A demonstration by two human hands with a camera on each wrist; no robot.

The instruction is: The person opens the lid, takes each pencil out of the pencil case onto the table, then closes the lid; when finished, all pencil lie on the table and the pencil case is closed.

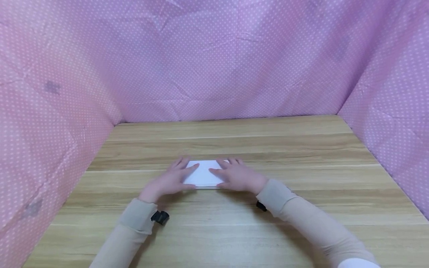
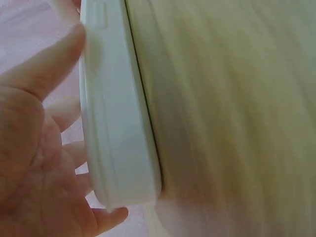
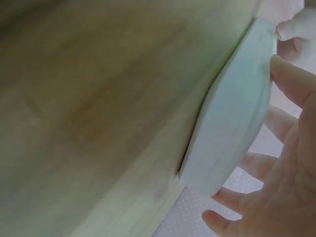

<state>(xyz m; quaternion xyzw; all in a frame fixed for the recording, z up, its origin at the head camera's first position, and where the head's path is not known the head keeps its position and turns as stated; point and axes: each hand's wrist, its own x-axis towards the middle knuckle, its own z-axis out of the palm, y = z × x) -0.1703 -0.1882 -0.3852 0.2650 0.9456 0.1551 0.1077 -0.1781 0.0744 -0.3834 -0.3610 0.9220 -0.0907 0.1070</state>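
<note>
A flat white box (image 1: 203, 175) with rounded corners lies on the wooden table. My left hand (image 1: 172, 178) rests over its left end, fingers spread, index finger across the top and thumb along the near edge. In the left wrist view the thumb (image 2: 66, 49) touches the upper rim of the box's side wall (image 2: 116, 108), and the little finger reaches its end corner. My right hand (image 1: 239, 175) lies likewise over the right end. The right wrist view shows that thumb (image 3: 291, 79) at the rim of the box (image 3: 232, 113), with the other fingers fanned out behind.
The wood-grain table (image 1: 214, 230) extends on all sides of the box. Pink polka-dot cloth (image 1: 214, 63) hangs along the table's back edge and both sides. Small black devices (image 1: 160, 217) are strapped at the wrists, by the beige sleeve cuffs.
</note>
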